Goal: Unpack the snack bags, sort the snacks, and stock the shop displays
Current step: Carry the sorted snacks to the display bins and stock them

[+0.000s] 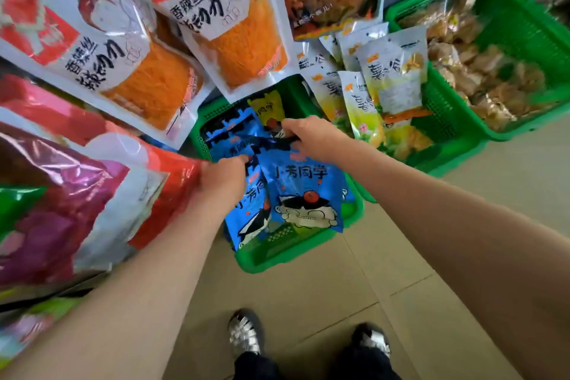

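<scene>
Stocking looks well under way, judging by how things lie. The green basket [296, 244] on the floor holds a batch of blue snack packets [303, 191], with one yellow packet [269, 108] at its far end, so this kind seems sorted and mostly in place. Beyond that basket on its right, a second basket [444, 151] carries upright pale packets [391, 71], and further right a third basket [524, 40] is filled with brown snacks in clear wrap. Above the blue-packet basket, large orange-and-white bags [135, 49] hang or lean on display, and big red and pink bags [77, 194] sit to its left. What remains I cannot judge fully: no unopened carton or carrier bag shows in view, so how much stock is left to unpack is unknown.

Both hands are over the blue-packet basket. The left hand [223, 177] has its fingers curled over the top edge of a blue packet at the basket's left side, gripping it. The right hand [308, 136] reaches further in, its fingers curled down onto the dark top edges of the packets near the yellow one; it seems to pinch one, though blur hides the exact hold. The nearest blue packet leans against the basket's front rim, just below both hands.
</scene>
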